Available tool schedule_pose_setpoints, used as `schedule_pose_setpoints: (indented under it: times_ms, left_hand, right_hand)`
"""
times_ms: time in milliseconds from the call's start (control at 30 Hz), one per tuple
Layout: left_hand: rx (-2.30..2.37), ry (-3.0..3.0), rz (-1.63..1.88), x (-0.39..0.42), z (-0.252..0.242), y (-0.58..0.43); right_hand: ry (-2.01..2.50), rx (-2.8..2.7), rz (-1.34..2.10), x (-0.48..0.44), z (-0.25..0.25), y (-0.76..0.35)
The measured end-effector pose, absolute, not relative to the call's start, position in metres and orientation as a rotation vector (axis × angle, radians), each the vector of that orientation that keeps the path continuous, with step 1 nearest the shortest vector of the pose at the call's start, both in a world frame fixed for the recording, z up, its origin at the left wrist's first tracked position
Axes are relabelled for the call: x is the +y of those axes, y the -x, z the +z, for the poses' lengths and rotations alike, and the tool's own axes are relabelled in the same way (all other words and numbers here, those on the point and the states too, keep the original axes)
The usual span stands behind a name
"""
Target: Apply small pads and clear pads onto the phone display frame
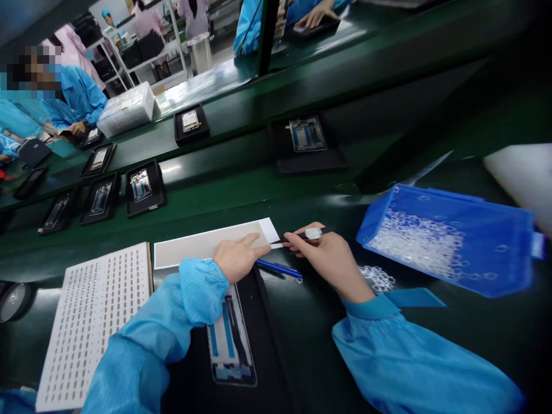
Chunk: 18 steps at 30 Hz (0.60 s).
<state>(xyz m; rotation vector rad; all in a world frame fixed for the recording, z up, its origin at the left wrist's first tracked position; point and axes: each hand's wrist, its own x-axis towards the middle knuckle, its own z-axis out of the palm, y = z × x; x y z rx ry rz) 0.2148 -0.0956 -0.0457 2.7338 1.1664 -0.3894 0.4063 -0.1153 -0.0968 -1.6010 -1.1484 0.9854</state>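
My left hand point(237, 257) lies on a pale, white-edged sheet point(185, 251), thumb and forefinger stretched apart near its right end. In my right hand point(330, 259) is a pair of dark tweezers point(314, 233) with a white wrapping, their tips at the sheet's corner by my left thumb. Whether the tips grip anything is too small to tell. A blue pen point(278, 268) lies just below the two hands. Under my left forearm, a phone frame point(232, 339) with blue strips rests in a black tray point(269, 351), partly hidden by my sleeve.
On the right stands a blue bin point(495, 253) of small clear rings, with a loose ring pile point(377, 278) beside it. A white sheet with rows of small brown pieces point(99, 322) is at left. Beyond, trays with phone frames point(144, 187) line the green bench; co-workers point(73, 92) sit further off.
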Motion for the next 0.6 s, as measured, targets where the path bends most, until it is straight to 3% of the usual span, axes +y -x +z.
schedule_pose_setpoints:
  times_ms: [600]
  left_hand:
    - [1.168,-2.667,-0.415,-0.096,-0.044,-0.214]
  right_hand:
    - [1.539,-1.002,0.989,-0.117,-0.089,-0.406]
